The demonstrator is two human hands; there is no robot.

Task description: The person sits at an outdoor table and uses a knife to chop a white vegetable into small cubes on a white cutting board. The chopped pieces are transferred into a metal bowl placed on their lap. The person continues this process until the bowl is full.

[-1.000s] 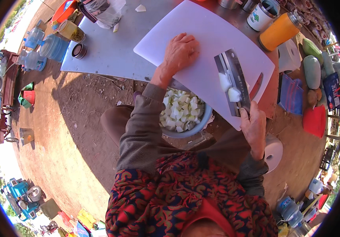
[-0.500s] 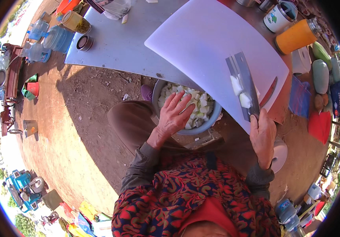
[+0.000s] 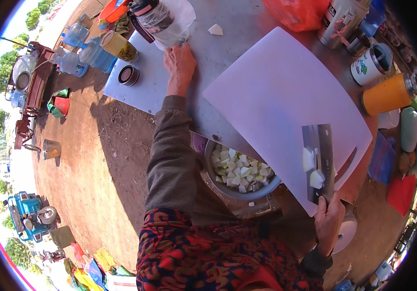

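Observation:
My right hand [image 3: 329,218] grips the handle of a cleaver [image 3: 323,140], its blade lying over the near right part of a white cutting board [image 3: 271,82]. Two white vegetable pieces [image 3: 317,179] cling to the blade. At the far left of the table, my left hand [image 3: 179,67] touches down with curled fingers beside a clear plastic bag [image 3: 177,24]. Whatever those fingers pinch is hidden. Below the table edge, a grey-blue basin [image 3: 247,195] holds many pale cut chunks [image 3: 240,169]. One loose white piece [image 3: 215,30] lies on the metal table [image 3: 208,63].
A jar [image 3: 119,46] and a round dark-rimmed lid [image 3: 129,75] stand at the table's left edge. Along the right are an orange flask [image 3: 387,94], a white mug [image 3: 367,67] and a steel container [image 3: 339,24]. A red plastic bag [image 3: 295,13] sits at the back.
My left hand has left the space over the basin and reached forward to the table beside the plastic bag. The view has shifted forward. My right hand still holds the cleaver, now more upright in view.

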